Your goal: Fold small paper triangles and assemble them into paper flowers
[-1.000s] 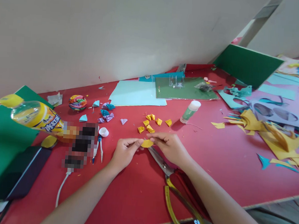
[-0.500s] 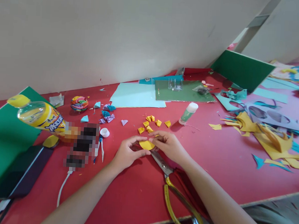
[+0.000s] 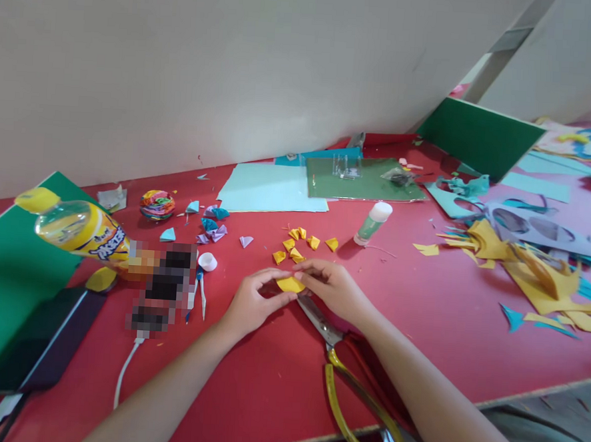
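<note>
A small piece of yellow paper [image 3: 290,285], curved along its lower edge, is held between both hands above the red table. My left hand [image 3: 257,299] pinches its left side, thumb below and fingers above. On the other side, my right hand [image 3: 329,284] grips its upper right edge with thumb and fingertips. Large scissors [image 3: 326,333] with yellow handles lie just below the right hand, blades pointing at the paper. Beyond the fingers sit several folded yellow paper pieces [image 3: 296,254]. A glue stick [image 3: 373,224] with a white cap stands to the right of them.
Left are a drink bottle [image 3: 79,231], a black device [image 3: 42,342], a compass [image 3: 199,292], a ball of coloured bands [image 3: 157,204] and folded purple pieces [image 3: 216,234]. Light blue sheets [image 3: 262,187] lie at the back. Yellow paper scraps [image 3: 537,282] pile up right.
The yellow paper has tipped slightly, so a narrower part of it shows. Both hands stay in almost the same place, still holding it.
</note>
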`<state>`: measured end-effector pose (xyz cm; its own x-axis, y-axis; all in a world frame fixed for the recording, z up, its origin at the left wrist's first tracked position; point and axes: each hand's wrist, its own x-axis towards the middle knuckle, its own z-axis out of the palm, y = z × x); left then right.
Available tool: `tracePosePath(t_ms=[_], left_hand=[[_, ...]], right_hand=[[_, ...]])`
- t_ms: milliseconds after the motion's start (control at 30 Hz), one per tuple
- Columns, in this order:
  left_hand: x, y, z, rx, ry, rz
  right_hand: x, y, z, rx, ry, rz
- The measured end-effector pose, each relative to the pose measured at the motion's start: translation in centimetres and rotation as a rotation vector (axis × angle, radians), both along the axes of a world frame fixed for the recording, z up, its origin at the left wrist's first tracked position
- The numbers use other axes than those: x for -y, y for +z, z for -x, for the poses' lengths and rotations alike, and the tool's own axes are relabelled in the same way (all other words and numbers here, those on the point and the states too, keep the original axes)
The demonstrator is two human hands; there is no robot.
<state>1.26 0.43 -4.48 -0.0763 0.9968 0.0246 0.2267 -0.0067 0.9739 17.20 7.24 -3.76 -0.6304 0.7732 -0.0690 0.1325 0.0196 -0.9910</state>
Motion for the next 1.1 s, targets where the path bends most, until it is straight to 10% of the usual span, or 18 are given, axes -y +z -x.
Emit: tracePosePath(t_ms=[1100], left_hand=[[-0.24,0.04,-0.01,0.245,0.15,0.087]], right_hand=[[0.27,0.26,0.03,0.07,0.018,-0.291]])
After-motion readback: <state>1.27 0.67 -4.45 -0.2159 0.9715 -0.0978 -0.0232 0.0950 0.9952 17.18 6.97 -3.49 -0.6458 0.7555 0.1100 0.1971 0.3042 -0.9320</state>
